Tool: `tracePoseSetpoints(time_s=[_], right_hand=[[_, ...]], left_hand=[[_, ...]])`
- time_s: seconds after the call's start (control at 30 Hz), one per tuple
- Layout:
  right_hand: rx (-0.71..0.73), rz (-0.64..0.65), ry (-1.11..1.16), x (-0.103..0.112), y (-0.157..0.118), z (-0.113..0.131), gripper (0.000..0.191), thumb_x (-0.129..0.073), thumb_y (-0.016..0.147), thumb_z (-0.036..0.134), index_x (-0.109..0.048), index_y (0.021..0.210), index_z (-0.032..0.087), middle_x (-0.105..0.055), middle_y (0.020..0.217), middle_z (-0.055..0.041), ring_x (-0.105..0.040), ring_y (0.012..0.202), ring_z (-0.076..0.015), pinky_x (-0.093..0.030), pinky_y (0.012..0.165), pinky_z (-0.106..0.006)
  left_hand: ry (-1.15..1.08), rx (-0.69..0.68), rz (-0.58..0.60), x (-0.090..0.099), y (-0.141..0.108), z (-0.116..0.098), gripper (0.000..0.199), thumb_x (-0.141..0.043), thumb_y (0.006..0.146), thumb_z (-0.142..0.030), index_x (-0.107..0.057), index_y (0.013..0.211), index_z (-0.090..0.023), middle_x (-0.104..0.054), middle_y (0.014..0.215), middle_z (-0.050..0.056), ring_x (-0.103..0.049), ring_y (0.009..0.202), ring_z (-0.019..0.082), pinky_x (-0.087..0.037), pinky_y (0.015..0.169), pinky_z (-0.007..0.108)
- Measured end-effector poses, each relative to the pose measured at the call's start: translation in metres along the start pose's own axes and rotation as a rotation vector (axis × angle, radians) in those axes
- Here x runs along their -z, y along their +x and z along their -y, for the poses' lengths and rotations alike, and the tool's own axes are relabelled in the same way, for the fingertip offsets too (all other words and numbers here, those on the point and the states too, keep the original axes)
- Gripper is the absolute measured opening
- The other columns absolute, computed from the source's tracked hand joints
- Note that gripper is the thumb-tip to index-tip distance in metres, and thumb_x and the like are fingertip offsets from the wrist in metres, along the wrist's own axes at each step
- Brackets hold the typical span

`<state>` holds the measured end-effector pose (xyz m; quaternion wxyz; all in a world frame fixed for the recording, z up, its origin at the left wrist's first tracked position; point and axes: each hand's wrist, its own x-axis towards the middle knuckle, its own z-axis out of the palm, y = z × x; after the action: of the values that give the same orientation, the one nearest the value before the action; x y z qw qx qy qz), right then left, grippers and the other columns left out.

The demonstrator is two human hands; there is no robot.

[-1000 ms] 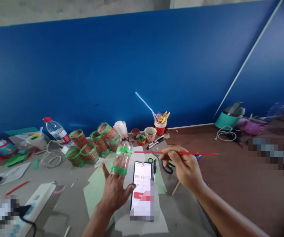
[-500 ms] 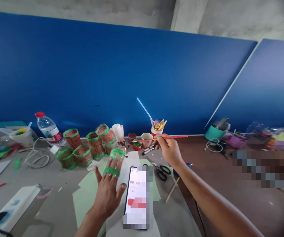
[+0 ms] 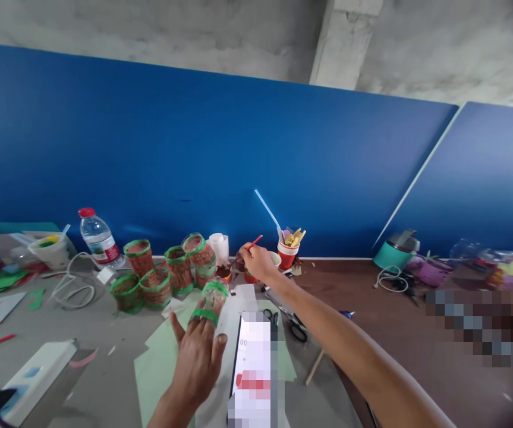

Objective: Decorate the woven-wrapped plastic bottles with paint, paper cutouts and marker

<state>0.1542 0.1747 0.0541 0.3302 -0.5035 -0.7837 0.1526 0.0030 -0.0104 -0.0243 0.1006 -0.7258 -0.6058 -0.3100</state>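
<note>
My left hand has its middle fingers inside a clear plastic cylinder with green bands round it. The thumb and an outer finger stay outside, spread apart. Pinched in my right hand is a red paintbrush, slanting down to the left. Its tip is at a small pot of brown paint; whether it touches the paint I cannot tell. My right hand partly hides another small red pot and a pale paper cup. Several brown-painted cylinders with green rims stand left of the pots.
A lit phone lies before me on paper, by pale green sheets and scissors. Behind stand a water bottle and a red cup of plastic cutlery. A blue partition closes off the back.
My right hand has moved left and forward, bringing the brush from nearly level to a slant at the brown paint pot. My left hand still wears the clear cylinder. The view has tilted up slightly.
</note>
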Motion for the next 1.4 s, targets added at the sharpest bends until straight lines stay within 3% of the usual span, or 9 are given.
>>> tracePoseSetpoints(time_s=[0.23,0.4,0.6,0.7,0.83,0.97,1.13,1.27,1.4], right_hand=[[-0.016,0.085,-0.026,-0.022,0.013,-0.001,0.025,-0.055,0.093,0.035,-0.066,0.095,0.013,-0.07,0.097,-0.0068,-0.066,0.091,-0.02,-0.049,0.086,-0.039],[-0.015,-0.003,0.101,-0.009,0.013,-0.003,0.023,-0.049,0.092,0.024,-0.068,0.082,0.017,-0.073,0.089,-0.0097,-0.067,0.089,-0.022,-0.045,0.082,-0.03],[-0.052,-0.139,0.366,0.018,0.002,-0.015,0.023,-0.048,0.087,0.031,-0.066,0.08,0.017,-0.069,0.073,-0.0048,-0.064,0.067,-0.0183,-0.047,0.064,-0.027],[-0.09,-0.184,0.548,0.036,-0.013,-0.02,0.027,-0.048,0.085,0.038,-0.063,0.081,0.016,-0.065,0.064,-0.0029,-0.059,0.053,-0.0155,-0.046,0.051,-0.026],[-0.115,-0.218,0.758,0.064,-0.049,-0.018,0.035,-0.052,0.081,0.05,-0.06,0.078,0.016,-0.063,0.064,-0.0036,-0.059,0.054,-0.0153,-0.047,0.05,-0.026],[-0.133,-0.138,1.079,0.081,-0.092,-0.012,0.028,-0.066,0.075,0.044,-0.062,0.073,0.016,-0.062,0.06,-0.0028,-0.058,0.054,-0.015,-0.045,0.047,-0.025],[-0.109,-0.15,1.067,0.076,-0.123,-0.011,0.027,-0.065,0.079,0.042,-0.062,0.074,0.016,-0.063,0.061,-0.0032,-0.057,0.053,-0.0145,-0.045,0.046,-0.025],[-0.06,-0.167,0.953,0.072,-0.131,-0.008,0.027,-0.061,0.083,0.043,-0.062,0.077,0.017,-0.065,0.064,-0.0027,-0.057,0.05,-0.0131,-0.046,0.048,-0.025],[-0.017,-0.109,0.898,0.072,-0.14,0.0,0.028,-0.058,0.086,0.044,-0.062,0.078,0.017,-0.065,0.064,-0.0031,-0.058,0.051,-0.0136,-0.047,0.048,-0.025]], left_hand=[[-0.015,0.01,0.011,-0.001,-0.001,-0.005,0.039,-0.028,0.096,-0.034,-0.06,0.081,-0.02,-0.065,0.076,0.005,-0.061,0.086,0.024,-0.004,0.111,0.063],[-0.037,0.031,0.013,-0.004,-0.001,-0.002,0.034,-0.031,0.095,-0.034,-0.059,0.081,-0.021,-0.064,0.076,0.004,-0.061,0.087,0.024,-0.002,0.112,0.062],[-0.062,0.095,0.037,-0.005,0.001,0.001,0.037,-0.029,0.095,-0.034,-0.055,0.072,-0.021,-0.063,0.074,0.003,-0.061,0.086,0.024,-0.01,0.11,0.064],[-0.055,0.123,0.063,-0.003,0.003,0.001,0.038,-0.028,0.096,-0.033,-0.054,0.071,-0.02,-0.062,0.074,0.003,-0.061,0.086,0.023,-0.014,0.108,0.066],[-0.027,0.1,0.048,-0.001,0.004,-0.001,0.039,-0.026,0.096,-0.032,-0.052,0.07,-0.02,-0.059,0.071,0.002,-0.06,0.083,0.023,-0.011,0.109,0.066],[-0.005,0.048,0.024,-0.002,0.001,-0.003,0.037,-0.028,0.095,-0.031,-0.053,0.07,-0.021,-0.06,0.072,0.002,-0.06,0.083,0.023,-0.009,0.111,0.064],[0.057,-0.027,0.028,-0.003,-0.002,-0.005,0.037,-0.028,0.095,-0.032,-0.055,0.072,-0.021,-0.061,0.072,0.004,-0.061,0.086,0.025,-0.004,0.111,0.064],[0.078,-0.073,0.019,-0.003,-0.003,-0.004,0.035,-0.03,0.095,-0.032,-0.062,0.098,-0.018,-0.068,0.089,0.01,-0.059,0.106,0.03,0.005,0.111,0.064],[0.075,-0.088,-0.01,-0.003,-0.003,-0.002,0.04,-0.03,0.094,-0.034,-0.057,0.118,-0.015,-0.069,0.106,0.015,-0.058,0.11,0.032,0.008,0.111,0.063]])
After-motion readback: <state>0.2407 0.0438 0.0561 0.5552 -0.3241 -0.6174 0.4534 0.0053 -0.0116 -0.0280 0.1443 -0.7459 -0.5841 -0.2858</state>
